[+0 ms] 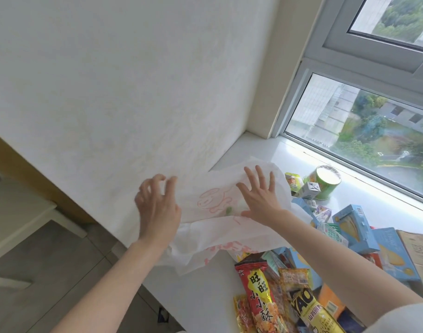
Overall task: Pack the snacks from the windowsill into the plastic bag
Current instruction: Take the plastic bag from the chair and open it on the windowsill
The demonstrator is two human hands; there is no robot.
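- Step in hand: getting the plastic bag (pixel 220 212) open; nothing looks packed yet.
- Left hand (pixel 157 207): fingers curled, seemingly pinching the bag's left edge, though the grip itself is hard to make out.
- Right hand (pixel 260 195): fingers spread wide and straight, pressing flat on the bag, which lies limp on the windowsill (pixel 265 147) under both hands.
- Snacks (pixel 301 272) heaped just right of and below the right fingers; a green tub (pixel 326 181) beyond them by the window.
- Next, I'd judge: part the mouth, then reach right for a packet.
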